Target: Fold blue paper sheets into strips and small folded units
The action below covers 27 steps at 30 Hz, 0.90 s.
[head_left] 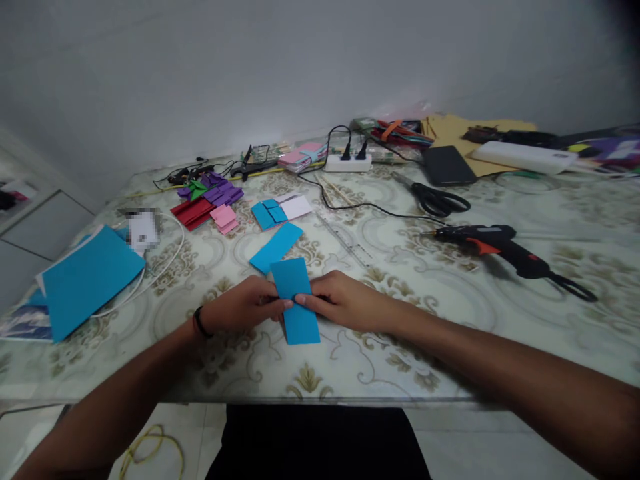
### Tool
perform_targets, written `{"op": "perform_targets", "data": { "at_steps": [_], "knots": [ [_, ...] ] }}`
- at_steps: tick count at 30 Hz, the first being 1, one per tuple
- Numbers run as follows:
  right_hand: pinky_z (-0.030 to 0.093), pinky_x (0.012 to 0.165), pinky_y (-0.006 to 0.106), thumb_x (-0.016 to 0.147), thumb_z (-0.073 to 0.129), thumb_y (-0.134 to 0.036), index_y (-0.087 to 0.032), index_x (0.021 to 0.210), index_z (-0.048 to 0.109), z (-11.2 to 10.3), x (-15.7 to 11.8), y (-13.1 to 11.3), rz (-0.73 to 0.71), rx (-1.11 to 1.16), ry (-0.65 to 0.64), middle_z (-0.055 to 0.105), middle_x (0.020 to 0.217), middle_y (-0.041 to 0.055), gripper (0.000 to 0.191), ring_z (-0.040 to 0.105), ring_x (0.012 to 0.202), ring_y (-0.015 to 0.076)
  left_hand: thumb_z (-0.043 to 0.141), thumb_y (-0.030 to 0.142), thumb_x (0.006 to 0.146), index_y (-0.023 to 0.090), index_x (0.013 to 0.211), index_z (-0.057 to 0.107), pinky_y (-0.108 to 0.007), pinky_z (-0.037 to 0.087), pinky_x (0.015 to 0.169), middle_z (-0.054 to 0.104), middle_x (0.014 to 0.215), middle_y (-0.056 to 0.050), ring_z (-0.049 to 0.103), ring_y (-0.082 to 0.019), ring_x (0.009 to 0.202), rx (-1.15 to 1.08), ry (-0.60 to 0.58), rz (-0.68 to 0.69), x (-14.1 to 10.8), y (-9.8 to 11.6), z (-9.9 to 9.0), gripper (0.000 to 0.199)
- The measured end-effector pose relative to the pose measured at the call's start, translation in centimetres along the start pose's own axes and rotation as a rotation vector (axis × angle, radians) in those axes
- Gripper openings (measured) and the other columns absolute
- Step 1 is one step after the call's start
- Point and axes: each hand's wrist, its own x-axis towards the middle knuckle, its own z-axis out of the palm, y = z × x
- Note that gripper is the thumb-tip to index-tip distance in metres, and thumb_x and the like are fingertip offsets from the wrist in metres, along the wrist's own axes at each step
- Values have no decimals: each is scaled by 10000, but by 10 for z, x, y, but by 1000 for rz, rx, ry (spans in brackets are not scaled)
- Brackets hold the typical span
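Note:
A blue paper strip [296, 277] is held upright above the table between my two hands. My left hand [255, 300] pinches its left edge, thumb on the front face and fingers behind. From the other side my right hand [333, 298] grips it the same way, the two thumb tips almost meeting mid-strip. Just beyond lies another blue paper strip [277, 247], flat on the table. Farther back are folded blue paper pieces [270, 213] beside a white one [295, 207]. The fingers behind the strip are partly hidden.
On the left lie blue sheets [95, 280] and a white cable [167, 267]. Folded purple [217, 190], red [193, 213] and pink paper [225, 219] sit behind. To the right are a clear ruler [345, 239], scissors [435, 199] and a corded glue gun [495, 247]. A power strip [349, 163] stands near the wall.

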Motion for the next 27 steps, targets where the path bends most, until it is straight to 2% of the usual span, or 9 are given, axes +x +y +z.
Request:
{"op": "perform_targets", "data": {
  "at_steps": [14,23,27],
  "knots": [
    [373,660,227,1065,454,-455,-128,858,728,1,0,2,6,-38,-11,679,757,35,475,560,654,105,564,356,1048,129,758,696,-216,441,631,712,711,-34,607,-120,640,4,-1,17,0,1,0,391],
    [360,642,226,1063,459,-453,-129,826,710,1,0,4,0,-38,-7,656,724,24,473,539,630,98,565,350,1048,130,774,702,-218,439,635,704,717,-25,598,-118,652,-11,-8,21,0,1,0,377],
    [374,657,236,1065,455,-465,-128,852,723,2,0,5,11,-40,-23,697,776,44,481,565,659,108,561,333,1047,132,786,698,-215,438,642,703,723,-21,589,-114,653,0,-10,25,-1,2,-1,356]
  ]
}}
